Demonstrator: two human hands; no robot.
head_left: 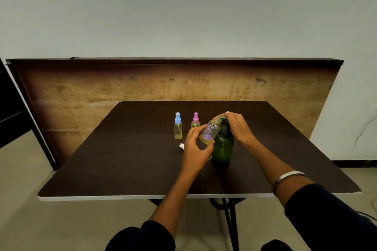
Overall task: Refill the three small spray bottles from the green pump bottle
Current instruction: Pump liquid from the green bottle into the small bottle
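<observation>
The left hand (195, 144) holds a tilted, uncapped flowered bottle (210, 131) at the green pump bottle (222, 146), whose pump head the right hand (237, 126) presses. The blue-capped bottle (178, 126) and pink-capped bottle (195, 120) stand behind-left on the tabletop (122, 159); a white cap (181, 145) lies nearby.

green pump bottle (222, 147), purple-flowered bottle (210, 131), blue-capped bottle (178, 126)

There is one view only, from a wide-angle camera worn on the person's head. It looks forward and down over the dark surface (126, 149) from its near edge, with both forearms reaching in from the bottom of the frame. It sits close above, yet takes in the wooden board (102, 87) and pale wall (183, 6) behind.
</observation>
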